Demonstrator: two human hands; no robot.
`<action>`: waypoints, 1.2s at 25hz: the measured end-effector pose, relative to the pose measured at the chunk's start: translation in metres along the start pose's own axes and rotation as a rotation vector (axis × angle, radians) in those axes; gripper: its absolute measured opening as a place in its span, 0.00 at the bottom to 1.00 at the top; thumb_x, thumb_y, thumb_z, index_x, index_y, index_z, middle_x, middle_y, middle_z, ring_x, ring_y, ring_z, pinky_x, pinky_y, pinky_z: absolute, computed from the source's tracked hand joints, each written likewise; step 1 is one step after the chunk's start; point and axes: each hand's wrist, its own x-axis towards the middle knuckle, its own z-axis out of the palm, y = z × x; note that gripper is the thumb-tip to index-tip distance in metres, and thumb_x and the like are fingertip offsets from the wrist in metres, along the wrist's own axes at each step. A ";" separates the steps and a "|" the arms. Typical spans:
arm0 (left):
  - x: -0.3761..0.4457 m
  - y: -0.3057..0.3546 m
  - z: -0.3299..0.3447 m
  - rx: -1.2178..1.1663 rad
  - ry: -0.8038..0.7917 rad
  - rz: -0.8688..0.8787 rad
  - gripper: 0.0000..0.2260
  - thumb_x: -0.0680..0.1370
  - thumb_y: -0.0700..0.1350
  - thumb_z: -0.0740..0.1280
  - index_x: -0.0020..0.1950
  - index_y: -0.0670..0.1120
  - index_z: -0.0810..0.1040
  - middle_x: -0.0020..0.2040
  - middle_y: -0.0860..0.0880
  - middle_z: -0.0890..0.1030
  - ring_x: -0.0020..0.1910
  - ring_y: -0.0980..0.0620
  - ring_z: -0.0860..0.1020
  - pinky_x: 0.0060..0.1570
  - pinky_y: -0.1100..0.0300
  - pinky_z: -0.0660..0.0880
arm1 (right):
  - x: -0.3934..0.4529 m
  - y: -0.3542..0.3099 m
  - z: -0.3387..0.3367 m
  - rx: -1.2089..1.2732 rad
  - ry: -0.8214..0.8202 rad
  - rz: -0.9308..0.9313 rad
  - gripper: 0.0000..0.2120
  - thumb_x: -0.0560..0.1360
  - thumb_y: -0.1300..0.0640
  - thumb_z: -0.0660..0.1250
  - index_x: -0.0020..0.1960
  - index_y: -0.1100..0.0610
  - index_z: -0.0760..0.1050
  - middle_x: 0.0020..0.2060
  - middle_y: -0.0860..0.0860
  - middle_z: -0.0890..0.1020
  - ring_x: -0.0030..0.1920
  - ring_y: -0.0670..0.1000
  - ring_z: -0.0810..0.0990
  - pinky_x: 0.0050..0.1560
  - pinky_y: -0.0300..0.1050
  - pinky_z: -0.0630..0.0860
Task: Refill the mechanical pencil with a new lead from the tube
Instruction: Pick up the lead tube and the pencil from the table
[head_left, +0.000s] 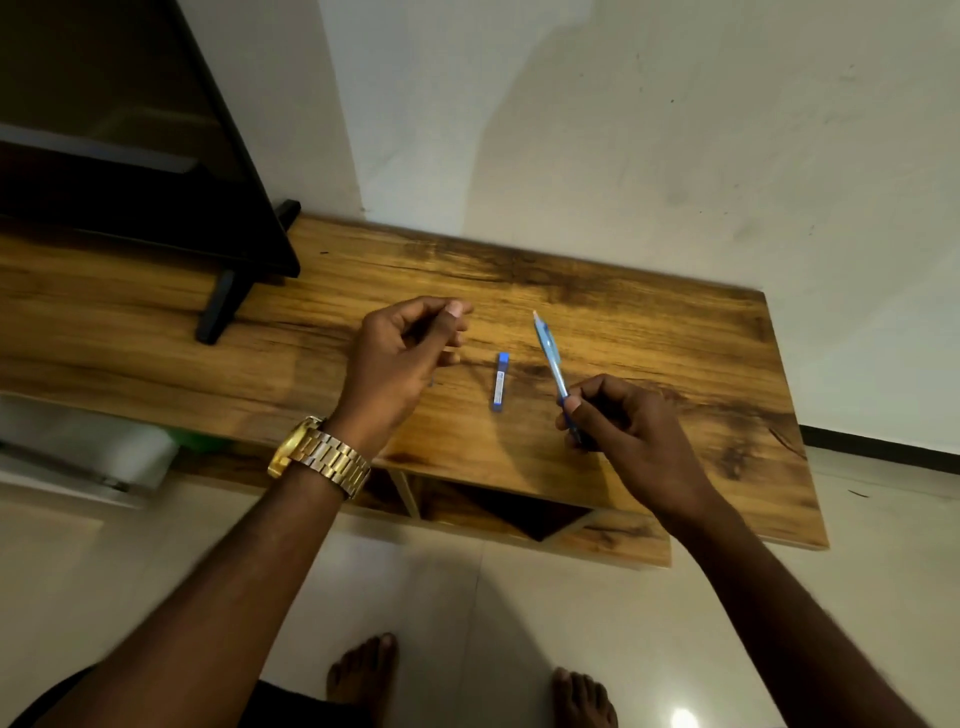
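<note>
A blue mechanical pencil (548, 353) is gripped at its lower end by my right hand (618, 431), its pale tip pointing up and away over the wooden table (649, 332). A small blue lead tube (500, 382) lies flat on the table between my hands, touched by neither. My left hand (402, 358), with a gold watch on its wrist, hovers left of the tube, fingers curled and thumb against fingertips as in a pinch. Anything so thin as a lead between them is too small to make out.
A black TV (130, 156) on a stand foot (221, 306) occupies the table's left back. White wall behind. Open shelf compartments (498, 506) show under the table's front edge. Tiled floor and my bare feet (363, 675) are below.
</note>
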 end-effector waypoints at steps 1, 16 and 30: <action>-0.002 -0.001 0.004 -0.009 -0.057 -0.009 0.09 0.84 0.50 0.72 0.61 0.51 0.89 0.51 0.51 0.90 0.49 0.57 0.86 0.47 0.61 0.83 | -0.001 0.000 0.005 -0.042 -0.015 -0.014 0.05 0.86 0.57 0.70 0.56 0.55 0.85 0.46 0.52 0.90 0.44 0.53 0.89 0.52 0.53 0.87; -0.006 0.001 0.005 -0.045 -0.091 -0.015 0.03 0.80 0.43 0.77 0.52 0.47 0.90 0.50 0.49 0.91 0.48 0.56 0.87 0.41 0.62 0.83 | -0.003 -0.004 0.013 -0.227 -0.063 -0.126 0.05 0.86 0.56 0.70 0.56 0.53 0.85 0.45 0.47 0.89 0.44 0.46 0.88 0.51 0.52 0.86; 0.003 -0.016 0.011 1.067 0.066 0.028 0.08 0.77 0.56 0.79 0.50 0.53 0.89 0.43 0.55 0.88 0.45 0.54 0.85 0.41 0.59 0.75 | 0.007 0.010 0.003 0.157 0.149 0.073 0.06 0.86 0.58 0.70 0.57 0.58 0.85 0.44 0.53 0.89 0.42 0.47 0.87 0.46 0.42 0.86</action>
